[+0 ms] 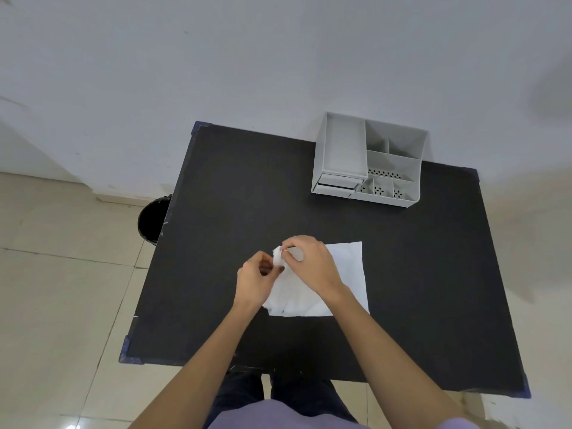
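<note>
Head view: both hands meet over the middle of the black tabletop (216,187). The left hand (257,280) and right hand (312,261) each pinch the raised far-left corner of a white cloth (349,274) with curled fingers. The rest of the cloth lies flat on the tabletop, spreading right and near under the right wrist. A grey organiser (340,150) stands at the far right edge, well apart. A black bin (151,218) sits on the floor left of the tabletop.
</note>
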